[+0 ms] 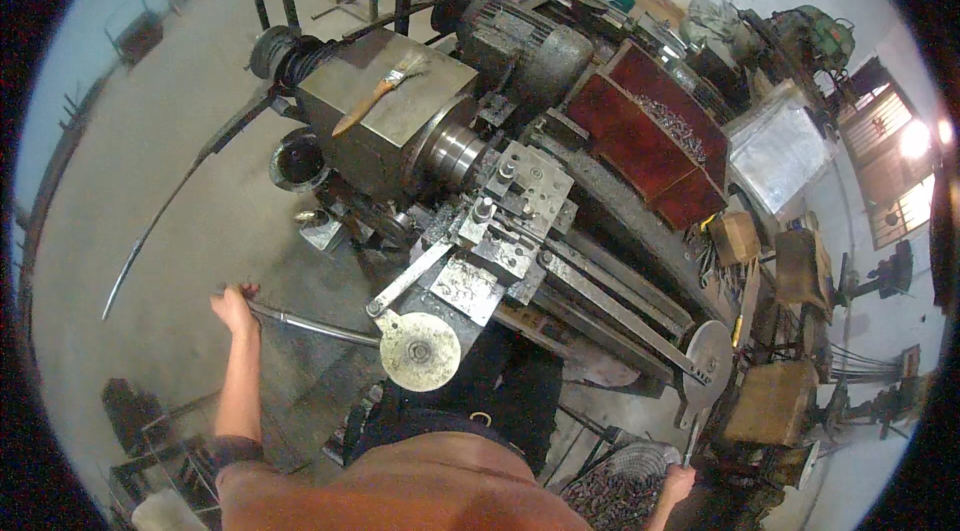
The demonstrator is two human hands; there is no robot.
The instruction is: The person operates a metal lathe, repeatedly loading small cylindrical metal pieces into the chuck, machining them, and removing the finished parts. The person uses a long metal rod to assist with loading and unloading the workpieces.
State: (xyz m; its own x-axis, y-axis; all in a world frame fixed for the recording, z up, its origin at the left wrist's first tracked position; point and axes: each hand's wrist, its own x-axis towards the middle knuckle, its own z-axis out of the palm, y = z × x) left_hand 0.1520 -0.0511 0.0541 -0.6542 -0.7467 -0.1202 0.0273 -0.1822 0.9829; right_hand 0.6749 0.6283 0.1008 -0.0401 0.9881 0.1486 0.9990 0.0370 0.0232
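Note:
My left hand [234, 309] is closed around the end of a metal lever [315, 326]. That lever runs to a round, worn disc [420, 353] at the front of a small lathe. On the lower right, my right hand [677, 485] grips a second lever [692, 439], fixed to another round plate [708, 356]. A long bar [620, 311] links this plate to the lathe's tool slide [510, 231]. Behind the slide is the shiny round spindle [455, 153]. Whether a workpiece sits in it, I cannot tell.
A wooden-handled brush [365, 109] lies on the headstock [330, 81]. Behind the bed stands a dark red bin [620, 136] with small metal pieces. Near my right hand is a wire basket [645, 458] full of small dark parts. A long lever [165, 196] sticks out left.

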